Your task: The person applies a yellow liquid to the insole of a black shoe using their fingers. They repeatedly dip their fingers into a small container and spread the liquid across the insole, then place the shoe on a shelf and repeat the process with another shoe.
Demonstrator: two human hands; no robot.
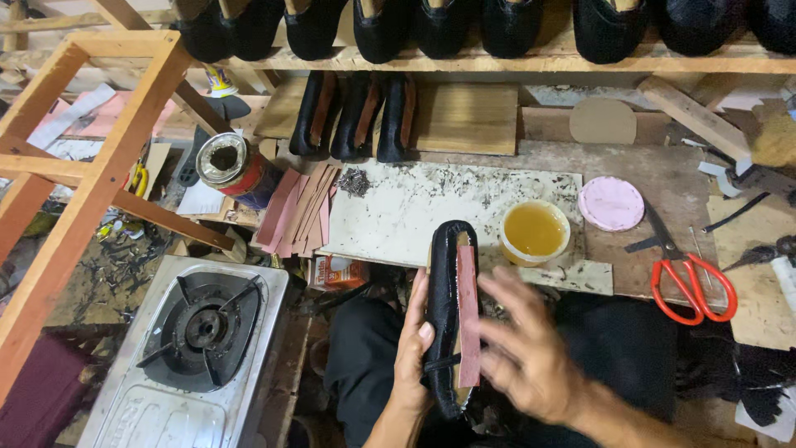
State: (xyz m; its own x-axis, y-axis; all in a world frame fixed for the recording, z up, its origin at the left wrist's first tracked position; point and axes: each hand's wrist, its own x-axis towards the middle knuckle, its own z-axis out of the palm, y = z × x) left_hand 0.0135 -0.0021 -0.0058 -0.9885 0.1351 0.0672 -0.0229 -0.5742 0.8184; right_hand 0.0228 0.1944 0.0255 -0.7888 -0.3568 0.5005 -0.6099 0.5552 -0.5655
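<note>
My left hand [410, 348] grips a black shoe upper on a last [444, 299], sole side up, over my lap. A pinkish-red strip [468, 315] lies along the sole. My right hand [531, 353] is blurred, fingers spread, just right of the shoe and holding nothing. A yellow tub of amber glue [535, 231] stands open on the white board [398, 216] right beyond the shoe, its pink lid [611, 203] beside it.
Red-handled scissors [692, 286] lie right. A pile of small nails [354, 181] and a stack of pink strips [294, 211] lie left of the board. A tin can [232, 166], gas stove [199, 332], wooden frame [83, 174] stand left. Black shoes [356, 116] line the shelves.
</note>
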